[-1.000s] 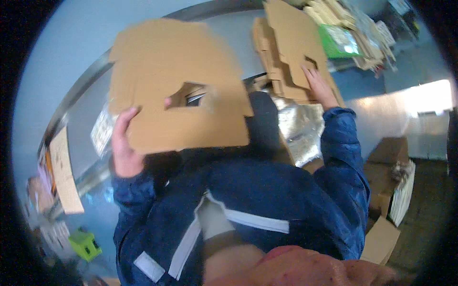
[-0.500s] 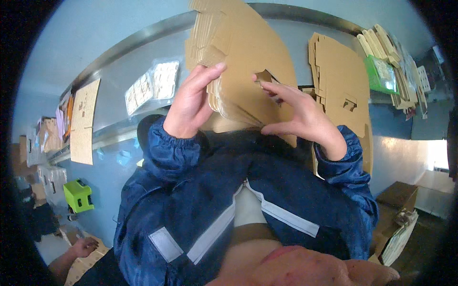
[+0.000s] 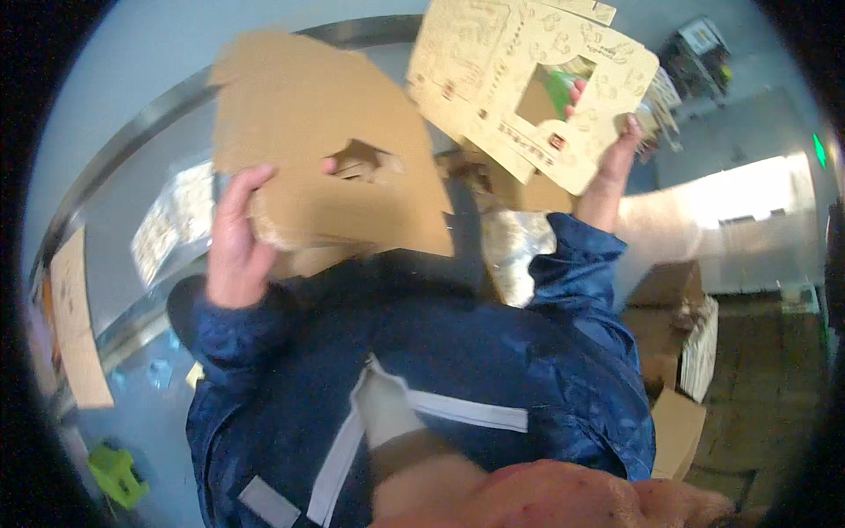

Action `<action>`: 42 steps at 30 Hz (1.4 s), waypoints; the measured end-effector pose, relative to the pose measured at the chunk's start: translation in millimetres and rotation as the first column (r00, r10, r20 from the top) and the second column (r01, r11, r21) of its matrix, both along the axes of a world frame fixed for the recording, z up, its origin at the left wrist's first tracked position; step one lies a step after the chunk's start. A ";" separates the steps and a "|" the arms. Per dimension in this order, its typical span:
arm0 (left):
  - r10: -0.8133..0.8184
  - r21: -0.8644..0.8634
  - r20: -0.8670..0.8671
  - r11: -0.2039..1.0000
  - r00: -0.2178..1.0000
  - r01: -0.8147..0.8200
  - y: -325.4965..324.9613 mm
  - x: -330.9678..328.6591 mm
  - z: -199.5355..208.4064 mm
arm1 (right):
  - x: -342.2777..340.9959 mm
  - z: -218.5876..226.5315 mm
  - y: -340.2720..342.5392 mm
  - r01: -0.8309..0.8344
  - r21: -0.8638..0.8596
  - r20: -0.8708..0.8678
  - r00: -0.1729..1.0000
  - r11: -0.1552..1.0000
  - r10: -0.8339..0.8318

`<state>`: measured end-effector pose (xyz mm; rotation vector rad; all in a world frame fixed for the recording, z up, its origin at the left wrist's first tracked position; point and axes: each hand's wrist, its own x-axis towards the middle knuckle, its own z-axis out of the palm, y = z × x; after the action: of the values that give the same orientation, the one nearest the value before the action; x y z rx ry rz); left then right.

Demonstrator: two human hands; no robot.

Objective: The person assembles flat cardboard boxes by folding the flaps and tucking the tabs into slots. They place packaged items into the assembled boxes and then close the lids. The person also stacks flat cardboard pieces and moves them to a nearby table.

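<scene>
My left hand [image 3: 238,242] is closed on the left edge of brown flat cardboard sheets [image 3: 308,114] with a cut-out opening. The thumb lies on the front face, and a fingertip shows through that opening. Out to the right, my right hand [image 3: 612,172] grips a cream die-cut cardboard sheet [image 3: 475,106] printed with dark drawings. Its thumb is at the right edge, and some fingers show through the sheet's window from behind. The two hands are well apart, each with its own cardboard.
Clear plastic packs [image 3: 176,220] lie on the metal table [image 3: 114,264] at the left. A flat board [image 3: 79,317] leans at the table's edge, above a green plastic stool [image 3: 117,475]. A shiny plastic-wrapped thing [image 3: 515,255] sits near my right sleeve. Cardboard boxes [image 3: 664,295] stand at the right.
My right hand has left the brown stack and moved up and right, taking hold of a printed cream sheet. My left hand keeps the brown sheets. The view has turned rightward.
</scene>
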<state>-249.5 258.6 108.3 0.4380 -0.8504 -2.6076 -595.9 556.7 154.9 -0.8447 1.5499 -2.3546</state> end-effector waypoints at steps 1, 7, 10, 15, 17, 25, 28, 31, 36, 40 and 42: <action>0.022 -0.009 0.007 1.000 1.000 -0.022 -5.2 -0.9 -6.4 | -4.2 -8.1 6.7 0.076 -0.028 -0.028 0.997 0.997 -0.076; -0.041 -0.035 -0.030 0.999 0.999 0.040 -24.8 0.5 -16.6 | -1.9 -29.2 13.1 0.255 -0.135 0.075 0.966 0.957 -0.247; -0.048 -0.040 -0.034 0.998 0.998 0.047 -20.8 2.1 -14.4 | -5.7 -34.1 15.5 0.267 -0.160 0.060 0.964 0.950 -0.260; -0.033 0.012 -0.050 0.999 0.998 0.033 -23.6 2.0 -18.4 | -13.0 -42.0 25.0 0.255 -0.170 0.018 0.967 0.952 -0.256; -0.019 -0.007 -0.043 1.000 0.999 0.019 -22.1 6.7 -21.5 | -12.8 -37.4 22.5 0.139 -0.130 -0.122 0.980 0.982 -0.155; 0.092 -0.011 0.072 0.996 0.993 -0.092 -16.8 17.0 -11.2 | -78.1 -90.8 9.0 0.556 0.521 -0.851 0.397 0.648 0.344; 0.316 -0.085 0.198 0.949 0.928 -0.304 -40.6 24.4 -50.8 | -81.1 -175.4 46.5 0.486 0.696 -0.717 0.454 0.528 0.528; 0.052 -0.075 0.077 0.996 0.996 -0.046 -3.8 -4.3 -5.1 | -85.0 -220.0 84.7 0.560 0.821 -0.453 0.521 0.111 0.723; 0.045 -0.098 -0.005 0.994 0.999 -0.045 5.3 1.9 -2.0 | 15.3 -112.1 -26.4 -0.007 0.832 -0.279 0.859 0.555 0.429; 0.054 -0.140 -0.037 0.988 0.998 -0.058 15.8 -11.6 -4.7 | 135.3 -35.4 -88.7 -0.166 0.766 -0.446 0.557 0.621 0.700; 0.080 -0.132 -0.004 0.988 0.997 -0.079 10.2 -9.4 -8.0 | 145.4 -47.3 -101.9 -0.189 0.764 -0.430 0.562 0.617 0.706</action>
<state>-258.9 268.8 100.3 0.4279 -0.9793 -2.4609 -450.5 454.8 107.6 -1.8030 1.8410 -0.9375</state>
